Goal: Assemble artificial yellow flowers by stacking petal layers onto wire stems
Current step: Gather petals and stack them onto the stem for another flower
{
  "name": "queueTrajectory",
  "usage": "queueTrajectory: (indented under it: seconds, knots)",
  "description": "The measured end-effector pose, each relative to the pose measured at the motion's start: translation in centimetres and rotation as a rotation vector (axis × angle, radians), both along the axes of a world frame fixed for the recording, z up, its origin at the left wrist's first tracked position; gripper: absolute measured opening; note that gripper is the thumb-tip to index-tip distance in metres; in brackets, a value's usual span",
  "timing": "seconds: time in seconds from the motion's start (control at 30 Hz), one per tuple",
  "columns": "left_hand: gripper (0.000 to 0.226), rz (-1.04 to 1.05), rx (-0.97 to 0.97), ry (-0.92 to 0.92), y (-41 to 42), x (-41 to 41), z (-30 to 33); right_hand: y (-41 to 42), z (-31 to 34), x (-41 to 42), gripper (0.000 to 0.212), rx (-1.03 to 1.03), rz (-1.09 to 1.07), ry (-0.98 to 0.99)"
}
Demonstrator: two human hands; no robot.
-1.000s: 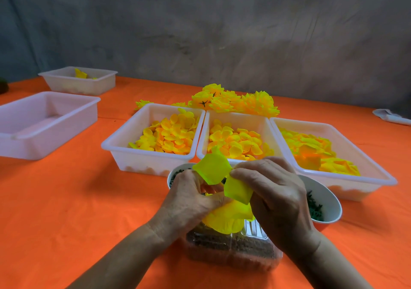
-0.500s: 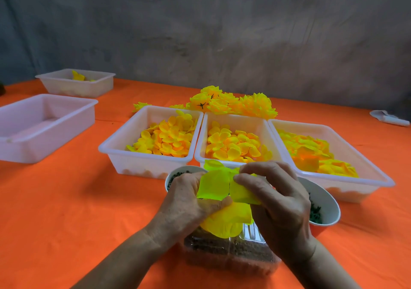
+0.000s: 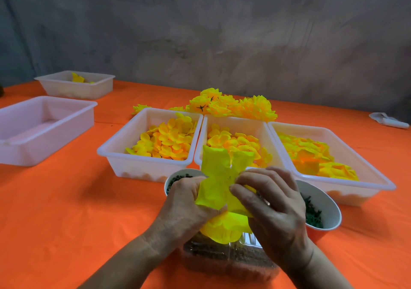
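Counter: orange cloth (image 3: 66, 211) covers it, with a grey wall behind.
Left hand (image 3: 186, 202): its fingers curl around the yellow petal layers (image 3: 219, 191) from the left side.
Right hand (image 3: 271, 204): its fingertips pinch the same petals from the right.
Petals: held up between both hands, above a clear box (image 3: 229, 259) of brown stuff.
Bowls: one (image 3: 322, 208) by the right hand holds dark green bits; another (image 3: 175, 179) peeks out behind the left hand.
Trays: three white trays (image 3: 146, 155) (image 3: 235, 131) (image 3: 347, 173) full of yellow petals sit just behind the hands.
Done flowers (image 3: 233, 106): piled behind the trays.
Far left: two more white trays (image 3: 40, 128) (image 3: 75, 86).
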State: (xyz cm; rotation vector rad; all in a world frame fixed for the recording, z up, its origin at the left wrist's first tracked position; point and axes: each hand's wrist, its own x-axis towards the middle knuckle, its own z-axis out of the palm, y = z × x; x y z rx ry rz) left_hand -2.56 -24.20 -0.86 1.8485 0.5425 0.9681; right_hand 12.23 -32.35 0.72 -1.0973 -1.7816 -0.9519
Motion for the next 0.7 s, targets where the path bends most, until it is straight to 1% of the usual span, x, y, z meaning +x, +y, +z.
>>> queueTrajectory:
  seconds: [0.1,0.17,0.3,0.4,0.47,0.57,0.67,0.7]
  knots:
    - [0.021,-0.005,-0.009,-0.027,-0.04,0.02,0.02,0.07,0.01,-0.03,0.048,0.013,0.001,0.035]
    - [0.02,-0.014,-0.012,-0.038,-0.12,0.06,0.14,0.16,0.0,-0.04,0.045,0.015,0.011,0.068]
    - [0.024,-0.005,0.021,-0.036,-0.27,0.08,0.32,0.35,0.03,-0.08,0.028,0.013,0.002,0.066]
    - [0.024,-0.01,0.029,-0.041,-0.41,0.01,0.46,0.49,0.09,-0.08,0.024,0.012,0.004,0.065]
    - [0.021,0.002,0.038,-0.03,-0.4,0.03,0.43,0.55,0.02,-0.06,0.023,0.007,0.009,0.07]
    - [0.011,0.029,0.028,-0.009,-0.26,0.05,0.23,0.6,-0.15,-0.03,0.018,-0.004,0.013,0.066]
    - [0.003,0.03,0.004,-0.028,-0.3,0.09,0.15,0.56,-0.18,-0.02,0.012,-0.028,0.022,0.059]
    - [0.008,0.031,0.002,-0.038,-0.34,0.11,0.12,0.53,-0.13,-0.03,0.01,-0.035,0.023,0.058]
